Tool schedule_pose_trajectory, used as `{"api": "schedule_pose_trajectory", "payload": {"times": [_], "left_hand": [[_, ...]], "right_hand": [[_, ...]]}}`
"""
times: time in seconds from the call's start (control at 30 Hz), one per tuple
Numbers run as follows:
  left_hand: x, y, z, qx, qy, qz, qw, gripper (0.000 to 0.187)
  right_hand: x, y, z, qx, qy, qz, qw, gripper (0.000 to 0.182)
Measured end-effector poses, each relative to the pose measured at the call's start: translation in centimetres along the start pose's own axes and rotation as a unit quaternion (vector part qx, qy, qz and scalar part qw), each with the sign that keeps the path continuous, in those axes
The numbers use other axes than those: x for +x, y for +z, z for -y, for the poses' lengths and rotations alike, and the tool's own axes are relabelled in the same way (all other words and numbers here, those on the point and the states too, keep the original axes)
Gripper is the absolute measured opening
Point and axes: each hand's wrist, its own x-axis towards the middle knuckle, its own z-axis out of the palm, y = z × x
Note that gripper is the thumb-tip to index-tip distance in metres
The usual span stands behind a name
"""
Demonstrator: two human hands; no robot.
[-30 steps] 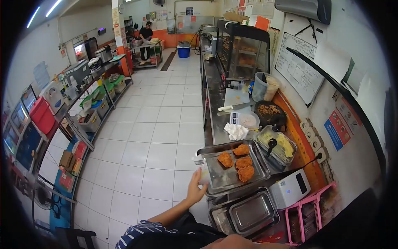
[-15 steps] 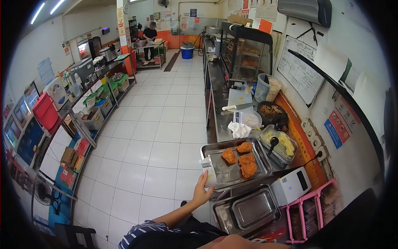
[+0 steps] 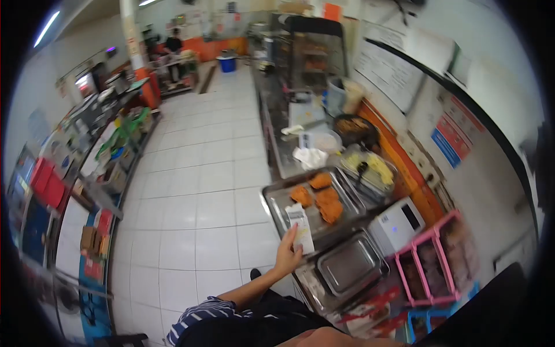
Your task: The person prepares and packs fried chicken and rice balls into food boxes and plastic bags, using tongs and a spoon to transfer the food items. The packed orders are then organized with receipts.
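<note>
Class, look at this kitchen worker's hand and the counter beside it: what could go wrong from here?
1. The left hand holds a paper slip close to the metal tray; if dropped, it might land against the fried pieces.
2. The tray's corner seems to jut past the counter, so a bump might shift it.

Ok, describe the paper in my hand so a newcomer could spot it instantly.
Follow the long counter on the right to the metal tray with fried pieces near its close end. Over the tray's left side, the left hand holds a narrow white slip. Unlike the crumpled white wad farther back, it is straight-edged and printed.
</note>
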Motion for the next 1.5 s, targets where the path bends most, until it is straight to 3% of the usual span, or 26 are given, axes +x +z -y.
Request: {"api": "schedule_pose_trajectory", "payload": {"times": [0.03, 0.07, 0.1, 0.17, 0.2, 0.23, 0.27, 0.37, 0.47, 0.53, 0.57, 0.6, 0.67, 0.73, 0.83, 0.9, 0.97, 1.0, 1.07, 1.1, 1.17, 1.2, 1.3, 1.37, 1.43, 1.5], "left_hand": [[0.2, 0.7, -0.1, 0.022, 0.060, -0.009, 0.998, 0.062], [-0.6, 1.8, 0.2, -0.018, 0.043, 0.048, 0.998, 0.059], [-0.7, 1.8, -0.3, -0.042, -0.009, 0.097, 0.994, 0.057], [-1.3, 3.2, -2.7, -0.096, 0.004, 0.137, 0.986, 0.057], [-1.6, 3.7, -4.1, -0.085, -0.004, 0.171, 0.982, 0.059], [-1.9, 4.2, -5.5, -0.074, -0.012, 0.205, 0.976, 0.060], [-2.8, 5.8, -5.2, -0.177, 0.038, 0.197, 0.963, 0.063], [-3.8, 7.0, -7.5, -0.216, 0.020, 0.259, 0.941, 0.065], [-5.5, 8.2, -8.4, -0.244, -0.020, 0.344, 0.906, 0.066], [-6.5, 9.3, -10.0, -0.258, 0.040, 0.401, 0.878, 0.068], [-7.0, 9.5, -10.7, -0.283, 0.012, 0.422, 0.861, 0.068], [-7.5, 9.7, -11.4, -0.308, -0.015, 0.437, 0.845, 0.068], [-7.9, 10.0, -12.6, -0.296, 0.012, 0.475, 0.828, 0.069], [-8.4, 10.2, -13.2, -0.343, -0.052, 0.500, 0.794, 0.069], [-8.9, 10.4, -13.8, -0.350, -0.034, 0.519, 0.779, 0.070], [-9.3, 10.4, -14.2, -0.345, -0.048, 0.536, 0.769, 0.071], [-9.8, 10.5, -14.2, -0.341, -0.061, 0.553, 0.758, 0.071], [-10.1, 10.7, -14.0, -0.337, -0.048, 0.560, 0.755, 0.072], [-10.5, 10.8, -13.7, -0.335, -0.034, 0.568, 0.751, 0.073], [-10.6, 10.8, -13.5, -0.302, -0.042, 0.587, 0.750, 0.075], [-10.6, 10.6, -13.2, -0.272, -0.052, 0.605, 0.747, 0.077], [-10.4, 10.5, -13.0, -0.268, -0.053, 0.598, 0.753, 0.078], [-9.5, 9.9, -10.8, -0.262, -0.071, 0.570, 0.775, 0.079], [-8.5, 9.3, -8.6, -0.249, -0.091, 0.531, 0.805, 0.077], [-7.6, 8.7, -5.3, -0.258, -0.105, 0.497, 0.822, 0.076], [-6.2, 7.3, -2.8, -0.225, -0.128, 0.458, 0.850, 0.074]], "right_hand": [[-0.7, -0.2, 0.2, 0.016, 0.034, 0.028, 0.999, 0.028], [-2.9, -2.3, -0.8, 0.012, 0.076, 0.037, 0.996, 0.027], [-4.3, -2.2, -1.7, 0.097, 0.142, 0.052, 0.984, 0.026], [-7.3, -3.4, -5.4, 0.350, 0.258, 0.067, 0.898, 0.026], [-7.3, -3.2, 0.2, 0.095, 0.201, 0.004, 0.975, 0.025], [-8.0, -3.3, -0.2, -0.027, 0.203, -0.039, 0.978, 0.021], [-9.2, -3.2, -2.0, -0.015, 0.225, -0.058, 0.973, 0.018], [-9.9, -2.4, 1.5, -0.008, 0.233, -0.050, 0.971, 0.015], [-12.3, -0.8, 0.7, 0.068, 0.267, -0.077, 0.958, 0.019], [-13.2, -0.5, 1.4, -0.016, 0.272, 0.108, 0.956, 0.021], [-12.6, -0.8, 3.0, -0.051, 0.305, 0.194, 0.931, 0.027], [-12.4, -0.9, 3.6, -0.045, 0.303, 0.205, 0.930, 0.027], [-12.0, -1.0, 3.9, -0.029, 0.277, 0.190, 0.941, 0.033], [-11.4, -0.6, 4.7, -0.015, 0.281, 0.189, 0.941, 0.031], [-9.9, -0.4, 7.1, 0.044, 0.293, 0.194, 0.935, 0.023], [-10.0, 0.5, 10.4, 0.285, 0.312, 0.295, 0.857, 0.018], [-10.0, 1.1, 14.4, 0.386, 0.325, 0.353, 0.788, 0.019], [-10.6, 1.6, 15.8, 0.384, 0.325, 0.352, 0.789, 0.019], [-11.6, 2.1, 17.4, 0.479, 0.360, 0.333, 0.728, 0.019], [-11.6, 2.1, 17.1, 0.477, 0.359, 0.331, 0.730, 0.019], [-11.7, 2.2, 15.4, 0.375, 0.297, 0.218, 0.851, 0.017], [-11.2, 1.7, 14.0, 0.329, 0.288, 0.151, 0.887, 0.017], [-10.8, -0.2, 6.7, 0.184, 0.241, -0.045, 0.952, 0.016], [-11.2, -1.8, 4.8, 0.001, 0.236, -0.040, 0.971, 0.012], [-13.0, -2.3, 1.9, -0.086, 0.217, 0.047, 0.971, 0.021], [-14.5, -1.7, 0.5, -0.102, 0.094, 0.179, 0.974, 0.025]]}}
